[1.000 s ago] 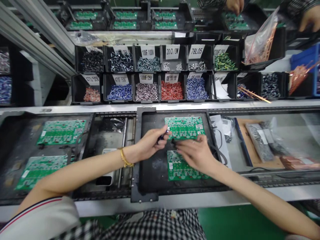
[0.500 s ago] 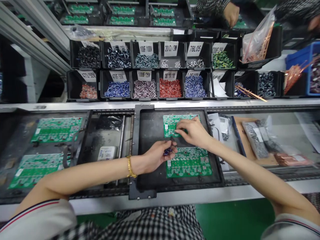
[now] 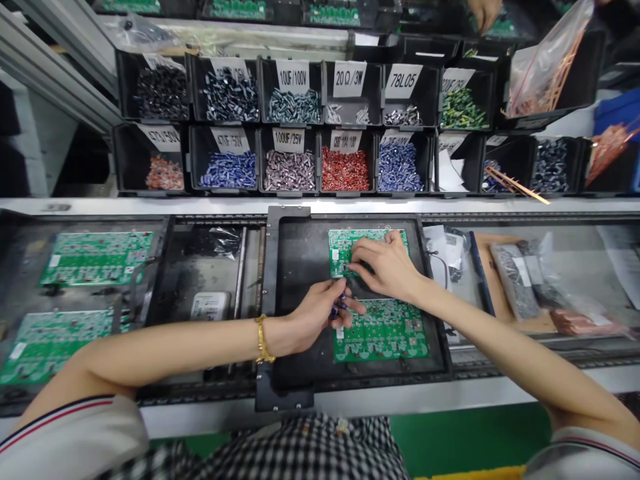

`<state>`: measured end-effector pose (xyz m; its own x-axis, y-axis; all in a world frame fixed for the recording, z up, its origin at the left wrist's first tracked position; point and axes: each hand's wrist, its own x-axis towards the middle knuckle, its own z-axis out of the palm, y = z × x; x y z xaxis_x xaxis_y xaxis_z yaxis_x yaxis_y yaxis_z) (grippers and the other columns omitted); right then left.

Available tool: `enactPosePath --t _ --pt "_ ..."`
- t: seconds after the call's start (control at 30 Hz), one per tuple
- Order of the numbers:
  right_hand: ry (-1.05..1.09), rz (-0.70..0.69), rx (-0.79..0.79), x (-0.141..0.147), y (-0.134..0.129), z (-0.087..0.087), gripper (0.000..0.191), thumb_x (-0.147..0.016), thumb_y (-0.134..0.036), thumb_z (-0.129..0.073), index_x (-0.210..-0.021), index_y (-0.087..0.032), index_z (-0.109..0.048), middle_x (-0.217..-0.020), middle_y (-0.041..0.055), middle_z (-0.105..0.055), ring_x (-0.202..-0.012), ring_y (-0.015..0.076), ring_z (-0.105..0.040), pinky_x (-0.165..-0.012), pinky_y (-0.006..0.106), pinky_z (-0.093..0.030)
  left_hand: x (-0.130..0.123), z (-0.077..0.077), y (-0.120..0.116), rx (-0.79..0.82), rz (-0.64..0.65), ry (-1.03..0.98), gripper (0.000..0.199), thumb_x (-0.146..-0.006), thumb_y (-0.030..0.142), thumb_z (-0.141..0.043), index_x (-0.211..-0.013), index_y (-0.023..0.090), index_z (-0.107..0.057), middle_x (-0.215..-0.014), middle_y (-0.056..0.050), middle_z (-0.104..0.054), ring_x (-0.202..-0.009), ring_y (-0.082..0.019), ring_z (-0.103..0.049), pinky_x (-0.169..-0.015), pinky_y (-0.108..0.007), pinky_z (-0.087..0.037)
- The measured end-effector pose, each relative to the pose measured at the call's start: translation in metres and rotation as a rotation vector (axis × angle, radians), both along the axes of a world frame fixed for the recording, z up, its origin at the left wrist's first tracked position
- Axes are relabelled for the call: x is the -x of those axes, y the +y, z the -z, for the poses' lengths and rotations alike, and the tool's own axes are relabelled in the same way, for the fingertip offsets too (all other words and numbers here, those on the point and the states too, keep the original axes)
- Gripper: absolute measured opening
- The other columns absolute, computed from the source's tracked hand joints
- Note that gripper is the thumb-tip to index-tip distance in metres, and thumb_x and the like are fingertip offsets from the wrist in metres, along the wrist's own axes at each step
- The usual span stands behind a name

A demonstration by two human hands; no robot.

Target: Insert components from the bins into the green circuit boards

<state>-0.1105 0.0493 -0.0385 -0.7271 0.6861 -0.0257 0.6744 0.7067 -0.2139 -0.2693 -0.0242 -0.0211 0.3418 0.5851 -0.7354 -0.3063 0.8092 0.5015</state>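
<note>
Several small blue capacitors (image 3: 338, 307) are held in the curled fingers of my left hand (image 3: 317, 310), which hovers over the left part of the near green circuit board (image 3: 383, 337). My right hand (image 3: 385, 263) is over the far circuit board (image 3: 343, 241), its thumb and index finger pinched close to the board's surface. Whatever sits between those fingertips is too small to make out. Both boards lie in a black tray (image 3: 300, 267), and my right hand covers much of the far one.
Labelled black bins of components (image 3: 295, 163) stand in two rows behind the rail. Left, another tray carries two circuit boards (image 3: 97, 257). A white box (image 3: 211, 307) lies between the trays. Bagged parts (image 3: 515, 280) rest on cardboard at right. Another person's hand (image 3: 485, 12) shows at the top.
My left hand's fingers have spread a little and shifted slightly right around the blue capacitors. My right hand stays at the far board. The camera view has tipped slightly downward and closer.
</note>
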Motion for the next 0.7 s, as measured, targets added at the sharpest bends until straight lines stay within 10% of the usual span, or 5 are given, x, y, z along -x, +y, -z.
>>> enactPosePath --t 0.3,0.7 --pt "-0.020 0.002 -0.136 0.003 -0.008 0.003 0.028 -0.092 -0.032 -0.040 -0.079 -0.017 -0.059 -0.083 0.0014 -0.065 -0.071 0.0147 -0.052 -0.074 0.034 -0.016 0.001 0.005 0.001 0.064 -0.118 -0.005 0.023 -0.086 0.030 -0.056 -0.079 0.008 -0.053 -0.072 -0.005 -0.057 -0.049 -0.003 -0.042 -0.044 -0.016 -0.025" --pt "0.142 0.099 0.017 -0.017 -0.028 -0.029 0.022 -0.089 -0.024 -0.043 -0.083 -0.021 -0.064 -0.087 -0.0004 -0.069 -0.075 0.0144 -0.060 -0.071 0.034 -0.019 -0.020 -0.008 0.005 0.143 -0.158 -0.128 0.025 -0.092 0.011 -0.032 -0.079 0.008 -0.053 -0.068 -0.006 -0.058 -0.052 -0.008 -0.049 -0.049 -0.019 -0.035"
